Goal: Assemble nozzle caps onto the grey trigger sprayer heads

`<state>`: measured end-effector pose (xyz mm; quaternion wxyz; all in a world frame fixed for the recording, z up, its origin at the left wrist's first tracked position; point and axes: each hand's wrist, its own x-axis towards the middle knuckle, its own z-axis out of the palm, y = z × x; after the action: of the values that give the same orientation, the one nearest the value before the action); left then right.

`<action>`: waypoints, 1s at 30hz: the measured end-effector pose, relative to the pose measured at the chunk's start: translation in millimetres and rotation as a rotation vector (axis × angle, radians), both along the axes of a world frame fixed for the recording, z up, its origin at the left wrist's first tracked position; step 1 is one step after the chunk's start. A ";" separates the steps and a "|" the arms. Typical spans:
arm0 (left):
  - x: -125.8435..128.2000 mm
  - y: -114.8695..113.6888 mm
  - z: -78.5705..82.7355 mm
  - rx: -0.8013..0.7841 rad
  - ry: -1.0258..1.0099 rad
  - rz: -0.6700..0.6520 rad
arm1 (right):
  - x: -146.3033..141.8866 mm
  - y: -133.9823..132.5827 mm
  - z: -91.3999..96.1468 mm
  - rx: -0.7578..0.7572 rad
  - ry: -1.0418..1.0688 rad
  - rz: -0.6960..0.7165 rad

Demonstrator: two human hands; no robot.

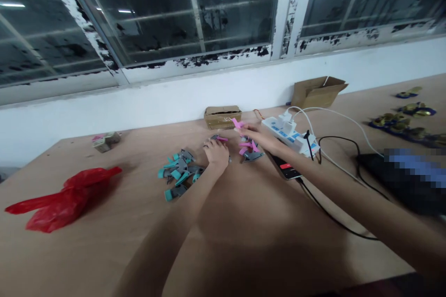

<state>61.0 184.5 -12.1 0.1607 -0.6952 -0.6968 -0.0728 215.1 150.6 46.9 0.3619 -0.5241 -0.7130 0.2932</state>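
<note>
Your right hand has its fingertips closed on a pink clip; keep that pinch steady and clear of the power strip just right of those fingers. Your left hand curls downward, its grip impossible to tell, with teal clips just left of its fingers and a cardboard box beyond.

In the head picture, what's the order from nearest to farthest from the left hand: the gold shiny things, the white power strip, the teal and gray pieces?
From the left hand:
1. Teal and gray pieces: right beside it, on its left.
2. White power strip: to its right, past the right hand.
3. Gold shiny things: far right.
</note>
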 end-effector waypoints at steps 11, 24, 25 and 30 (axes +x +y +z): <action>10.2 5.7 15.9 0.046 -0.154 -0.120 | 28.4 -104.7 -30.0 -0.718 1.038 0.307; 78.8 -1.7 4.4 -0.116 -0.202 -0.550 | 30.9 -171.2 -36.3 -0.889 1.305 0.298; 80.3 -1.7 1.4 -0.126 -0.212 -0.540 | 35.6 -177.4 -35.2 -0.880 1.288 0.284; 66.0 -28.3 -4.9 -0.133 -0.273 -0.527 | 45.6 -191.3 -40.3 -0.801 1.102 0.160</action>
<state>127.0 156.3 -17.0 -0.0046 -0.8449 -0.5107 -0.1590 260.6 -40.7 6.6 0.4273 -0.3376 -0.2977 0.7841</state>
